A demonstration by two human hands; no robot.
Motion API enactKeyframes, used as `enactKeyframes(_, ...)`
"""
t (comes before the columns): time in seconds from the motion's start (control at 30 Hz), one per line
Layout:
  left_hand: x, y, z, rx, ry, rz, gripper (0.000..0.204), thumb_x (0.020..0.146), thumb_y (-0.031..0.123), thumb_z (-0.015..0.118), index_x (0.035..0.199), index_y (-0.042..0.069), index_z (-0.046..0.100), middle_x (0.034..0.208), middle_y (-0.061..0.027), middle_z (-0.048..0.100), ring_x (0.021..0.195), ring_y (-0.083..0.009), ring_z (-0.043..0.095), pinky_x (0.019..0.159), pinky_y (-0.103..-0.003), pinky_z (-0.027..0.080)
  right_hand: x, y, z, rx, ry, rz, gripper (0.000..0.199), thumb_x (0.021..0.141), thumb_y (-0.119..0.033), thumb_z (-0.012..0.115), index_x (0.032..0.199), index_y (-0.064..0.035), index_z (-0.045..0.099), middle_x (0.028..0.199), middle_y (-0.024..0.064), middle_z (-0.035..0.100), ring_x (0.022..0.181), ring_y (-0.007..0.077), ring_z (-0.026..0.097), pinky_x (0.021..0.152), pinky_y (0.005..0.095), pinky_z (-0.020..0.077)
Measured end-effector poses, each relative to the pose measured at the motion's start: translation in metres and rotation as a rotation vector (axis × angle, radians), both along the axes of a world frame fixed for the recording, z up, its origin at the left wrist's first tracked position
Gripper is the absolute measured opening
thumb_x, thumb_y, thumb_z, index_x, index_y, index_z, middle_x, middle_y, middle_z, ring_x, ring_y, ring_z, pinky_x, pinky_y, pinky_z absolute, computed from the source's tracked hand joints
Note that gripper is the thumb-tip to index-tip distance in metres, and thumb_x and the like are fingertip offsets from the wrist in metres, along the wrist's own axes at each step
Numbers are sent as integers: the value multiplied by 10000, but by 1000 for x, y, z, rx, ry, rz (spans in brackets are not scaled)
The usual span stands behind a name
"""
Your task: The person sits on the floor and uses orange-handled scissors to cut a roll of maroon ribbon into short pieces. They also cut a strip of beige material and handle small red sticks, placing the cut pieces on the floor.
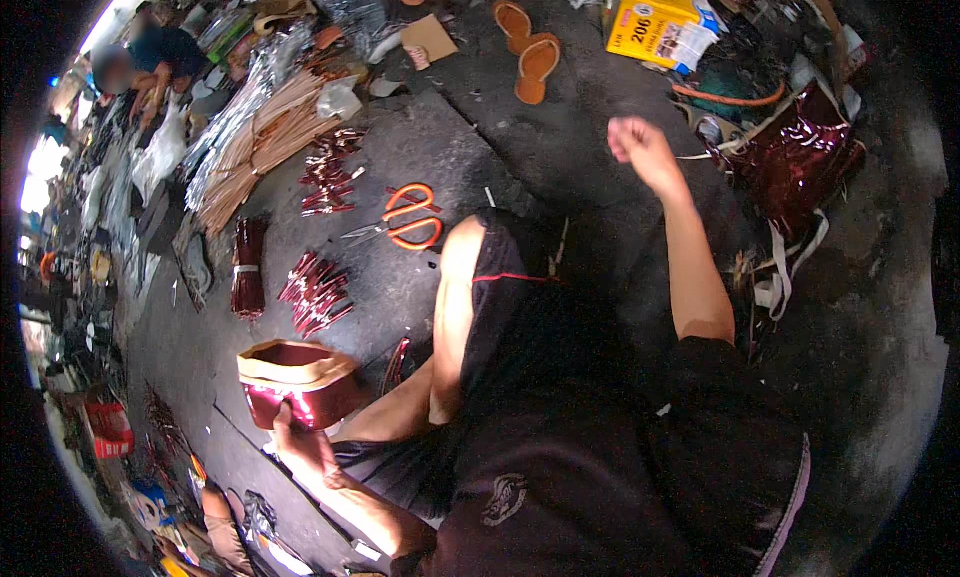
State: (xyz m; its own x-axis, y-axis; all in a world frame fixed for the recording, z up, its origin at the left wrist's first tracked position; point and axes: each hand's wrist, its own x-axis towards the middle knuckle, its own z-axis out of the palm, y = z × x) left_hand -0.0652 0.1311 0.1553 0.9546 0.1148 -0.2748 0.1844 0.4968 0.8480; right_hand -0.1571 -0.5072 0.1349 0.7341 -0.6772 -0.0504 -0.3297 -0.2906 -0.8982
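Observation:
Low on the left, my left hand (300, 449) grips a shiny dark-red piece with a tan rim (300, 402), shaped like an open pouch; my thumb presses its outer face. My right hand (640, 149) is raised at the upper right, away from the pouch. Its fingers are curled in, and I cannot see what they hold, if anything. Between the hands lie orange-handled scissors (412, 217), blades pointing left. Near them are a pile of short dark-red strips (315, 295), another such pile (330, 172) and a tied dark-red bundle (248, 269).
Tan strips in a long bundle (260, 152) lie at the upper left. Two brown sandals (537, 69) and a yellow box (655, 27) are at the far side. Shiny dark-red sheeting (800, 152) lies right of my hand. Another person (150, 62) sits far left.

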Motion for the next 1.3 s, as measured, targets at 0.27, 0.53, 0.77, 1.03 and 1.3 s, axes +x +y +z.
enactKeyframes(0.27,22,39,25,-48,-182,29,404,896,139,613,1266,-13,559,1190,-121,639,1070,-237,619,989,-400,477,-79,45,-162,-416,791,199,505,790,-474,763,962,-28,599,966,191,665,954,373,638,806,469,498)
enactKeyframes(0.53,-7,122,34,-155,-330,143,391,826,34,583,1215,-6,561,1151,-99,634,1032,-199,609,928,-325,511,-79,37,-196,-309,584,84,586,658,-474,839,932,-24,583,921,174,643,879,349,630,783,453,501)
enactKeyframes(0.77,-40,158,27,-83,-192,196,339,842,94,546,1174,29,569,1086,-86,621,1021,-206,600,930,-348,501,-66,-2,-225,-292,865,138,606,611,-504,868,844,24,682,823,195,700,808,340,683,785,437,524)
enactKeyframes(1.03,-51,169,95,-15,-274,183,464,850,84,559,1311,64,525,1204,-68,619,1028,-209,623,918,-363,520,-81,-32,-245,-399,801,147,728,667,-399,857,1173,74,632,1195,234,655,1102,363,634,963,431,482)
enactKeyframes(1.3,-31,207,128,100,-217,119,393,888,123,543,1267,22,551,1180,-99,640,1047,-241,638,980,-395,486,-69,22,-184,-257,919,99,661,759,-552,756,1048,34,659,1144,227,656,1094,359,627,907,444,488)
